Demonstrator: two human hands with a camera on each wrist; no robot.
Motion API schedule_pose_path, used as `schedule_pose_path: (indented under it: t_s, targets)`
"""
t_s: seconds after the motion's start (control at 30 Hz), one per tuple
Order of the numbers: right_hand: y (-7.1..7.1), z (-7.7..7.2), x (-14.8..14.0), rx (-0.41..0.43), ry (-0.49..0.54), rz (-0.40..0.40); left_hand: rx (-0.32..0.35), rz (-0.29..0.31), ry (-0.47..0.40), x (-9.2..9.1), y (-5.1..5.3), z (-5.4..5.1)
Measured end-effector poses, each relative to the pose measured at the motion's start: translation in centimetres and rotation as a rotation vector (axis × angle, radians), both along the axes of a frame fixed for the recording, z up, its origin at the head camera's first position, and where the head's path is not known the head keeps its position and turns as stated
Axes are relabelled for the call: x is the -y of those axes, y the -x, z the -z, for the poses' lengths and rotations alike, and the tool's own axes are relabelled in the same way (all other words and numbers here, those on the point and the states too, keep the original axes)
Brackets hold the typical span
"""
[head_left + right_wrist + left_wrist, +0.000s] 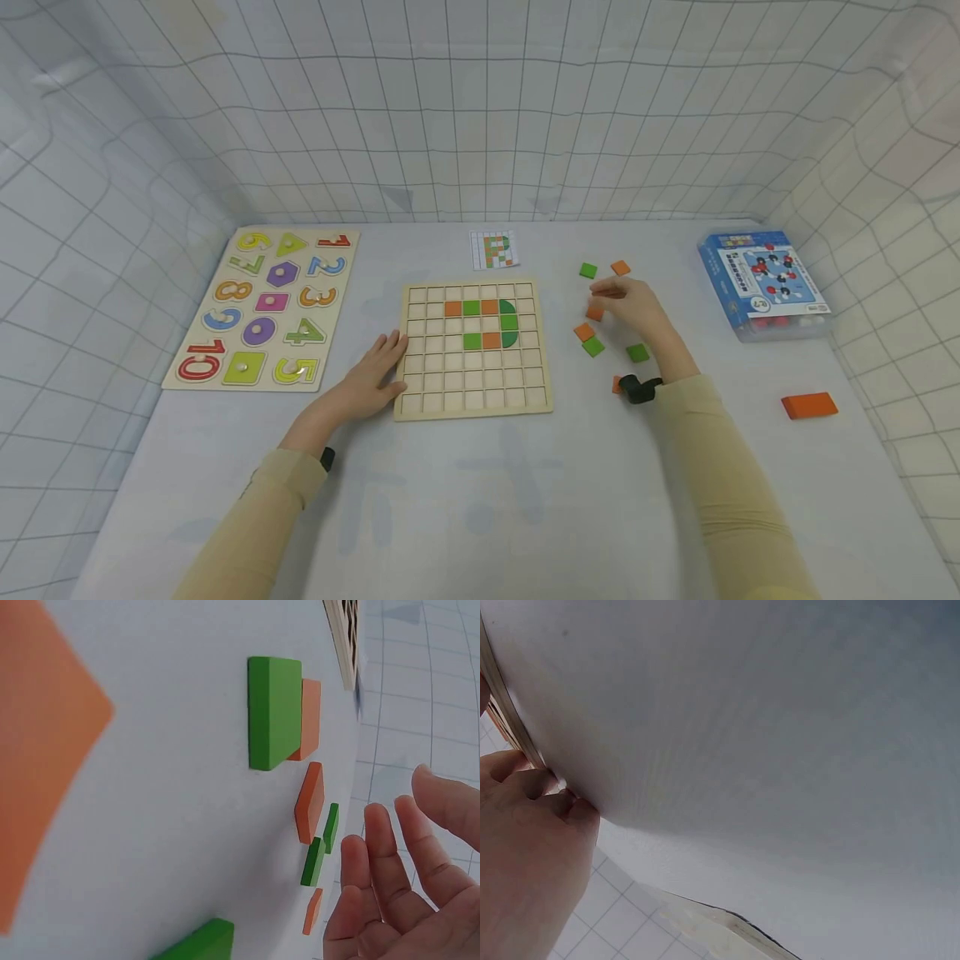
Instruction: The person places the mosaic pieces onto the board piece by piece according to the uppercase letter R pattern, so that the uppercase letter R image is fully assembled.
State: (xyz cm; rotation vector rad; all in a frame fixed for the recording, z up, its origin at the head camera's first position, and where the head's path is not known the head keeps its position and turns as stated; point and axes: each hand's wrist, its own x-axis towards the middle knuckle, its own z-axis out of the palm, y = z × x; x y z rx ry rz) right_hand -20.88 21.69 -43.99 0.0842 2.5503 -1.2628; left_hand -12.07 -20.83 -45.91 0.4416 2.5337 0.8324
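Observation:
My left hand [367,382] rests on the table with its fingertips at the left edge of a wooden grid board [474,415]. Orange and green tiles, including a green square [471,308] and an orange square [491,341], sit in the board's upper right cells, with rounded green pieces [509,338] at their right side. Over the loose tiles to the right hovers my right hand [633,310], fingers extended and thumb apart, holding nothing visible. An orange tile [595,312] lies beneath its fingertips. The right wrist view shows several loose tiles, among them a green one [281,712].
A small pattern card [493,250] lies behind the board. To the left is a number-and-shape puzzle board [174,379]. A boxed molecule set [765,283] stands at the right, with an orange block [810,406] in front of it. Grid-patterned cloth [495,125] surrounds the table.

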Motion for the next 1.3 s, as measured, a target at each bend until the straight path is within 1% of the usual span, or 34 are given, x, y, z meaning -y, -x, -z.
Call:
schedule_pose_path:
  t_s: [0.3, 0.4, 0.63, 0.77, 0.93, 1.1, 1.3]
  targets:
    - [-0.07, 0.25, -0.59, 0.017, 0.05, 0.023, -0.002, 0.001, -0.002, 0.0, 0.05, 0.04]
    - [-0.05, 0.21, -0.54, 0.024, 0.048, 0.021, -0.005, 0.003, 0.0, -0.04, 0.03, 0.02]
    - [-0.07, 0.25, -0.32, 0.041, -0.059, -0.017, -0.008, -0.001, -0.008, -0.18, 0.0, -0.05]
    - [-0.2, 0.29, -0.24, 0.055, -0.1, -0.037, -0.007, -0.002, -0.009, -0.18, -0.02, -0.15]
    - [-0.33, 0.39, -0.19, 0.062, -0.125, -0.064, -0.013, 0.001, -0.011, -0.15, -0.04, -0.15]
    - [-0.1, 0.7, -0.18, 0.062, -0.141, -0.088, -0.011, 0.0, -0.007, -0.07, -0.02, -0.05]
    - [0.01, 0.78, 0.31, 0.063, -0.176, -0.081, -0.019, 0.004, -0.012, 0.01, 0.01, 0.12]
